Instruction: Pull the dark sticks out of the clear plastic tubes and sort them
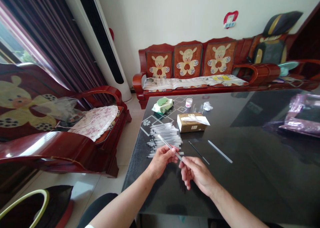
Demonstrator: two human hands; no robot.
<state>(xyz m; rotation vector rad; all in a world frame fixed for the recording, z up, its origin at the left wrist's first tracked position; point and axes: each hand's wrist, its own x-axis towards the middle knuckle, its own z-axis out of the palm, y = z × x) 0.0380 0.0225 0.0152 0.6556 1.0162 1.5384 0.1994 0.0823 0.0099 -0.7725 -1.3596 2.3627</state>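
I observe the left hand (163,158) and right hand (197,174) pinching a translucent tube (165,141) above the table (255,178); judged light, stiff (perhaps slippery), best gripped mid-barrel.

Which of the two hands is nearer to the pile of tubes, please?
Left. The left hand is by the near edge of the pile; the right hand is farther off, to the near right.
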